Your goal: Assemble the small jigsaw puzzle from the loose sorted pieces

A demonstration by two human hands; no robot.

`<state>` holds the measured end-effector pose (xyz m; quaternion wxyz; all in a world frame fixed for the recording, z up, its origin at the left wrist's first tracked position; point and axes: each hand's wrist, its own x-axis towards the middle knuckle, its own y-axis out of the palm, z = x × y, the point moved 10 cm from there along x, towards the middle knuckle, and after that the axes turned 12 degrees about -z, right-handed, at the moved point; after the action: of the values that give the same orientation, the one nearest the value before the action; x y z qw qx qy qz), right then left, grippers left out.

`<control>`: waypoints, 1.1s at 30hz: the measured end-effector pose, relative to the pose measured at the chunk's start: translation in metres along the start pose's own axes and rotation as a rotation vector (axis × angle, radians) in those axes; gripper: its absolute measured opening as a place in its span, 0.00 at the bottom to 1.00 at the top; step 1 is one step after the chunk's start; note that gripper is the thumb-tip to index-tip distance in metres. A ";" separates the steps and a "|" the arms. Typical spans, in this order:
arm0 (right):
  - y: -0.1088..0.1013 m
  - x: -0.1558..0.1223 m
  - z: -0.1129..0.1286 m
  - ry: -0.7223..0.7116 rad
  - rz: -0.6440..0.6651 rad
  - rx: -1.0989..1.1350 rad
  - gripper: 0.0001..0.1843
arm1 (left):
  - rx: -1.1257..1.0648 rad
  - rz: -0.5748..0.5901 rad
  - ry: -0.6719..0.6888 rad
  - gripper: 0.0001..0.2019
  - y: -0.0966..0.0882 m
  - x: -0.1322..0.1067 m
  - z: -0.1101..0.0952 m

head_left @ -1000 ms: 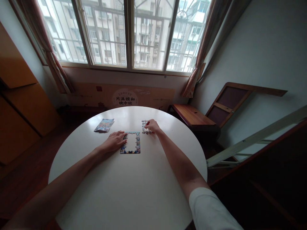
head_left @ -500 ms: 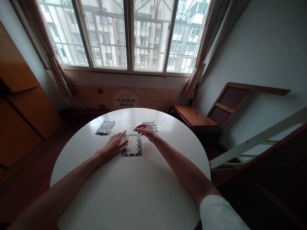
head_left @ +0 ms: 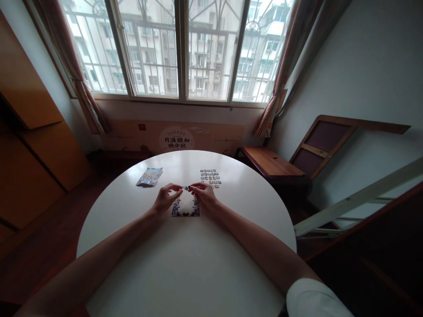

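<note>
A small jigsaw puzzle piece [head_left: 186,188] is held up over the top edge of a rectangular puzzle border [head_left: 185,214]. My right hand [head_left: 205,193] pinches this piece from the right, thumb and forefinger together. From the left, my left hand [head_left: 166,197] meets its other side with closed fingertips. The border lies flat on the table, its middle unfilled with white tabletop showing through; my hands cover its upper corners. Just beyond my right hand, several loose puzzle pieces [head_left: 210,174] lie in rows.
On the left of the round white table [head_left: 185,264] lies a colourful picture packet [head_left: 150,176]. A low wooden bench [head_left: 269,160] stands past the table's right rim. Behind it, a framed panel [head_left: 325,141] leans at the wall.
My right hand has brought the piece towards me, over the border's top. My left hand has lifted off the border's left side and come to the piece. The view has shifted slightly.
</note>
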<state>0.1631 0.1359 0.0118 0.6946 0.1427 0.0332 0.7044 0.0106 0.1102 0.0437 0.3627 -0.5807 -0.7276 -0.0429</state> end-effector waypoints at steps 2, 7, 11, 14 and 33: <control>0.001 -0.001 -0.001 -0.019 0.017 -0.008 0.17 | -0.025 0.018 -0.030 0.13 0.002 0.000 0.004; 0.002 -0.002 0.001 -0.061 0.028 -0.034 0.17 | -0.039 0.033 -0.009 0.13 0.003 0.000 -0.001; -0.001 0.000 0.000 -0.063 -0.017 -0.054 0.16 | -0.041 0.025 0.042 0.12 0.002 -0.001 -0.008; -0.002 0.002 0.000 -0.073 -0.030 -0.050 0.15 | -0.050 0.017 0.062 0.11 0.001 -0.001 -0.010; 0.002 -0.001 0.006 -0.104 -0.020 -0.092 0.13 | -0.045 0.032 0.073 0.11 0.001 -0.001 -0.013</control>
<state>0.1624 0.1339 0.0178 0.7083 0.1468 -0.0340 0.6897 0.0176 0.1033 0.0520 0.3764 -0.5984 -0.7033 -0.0748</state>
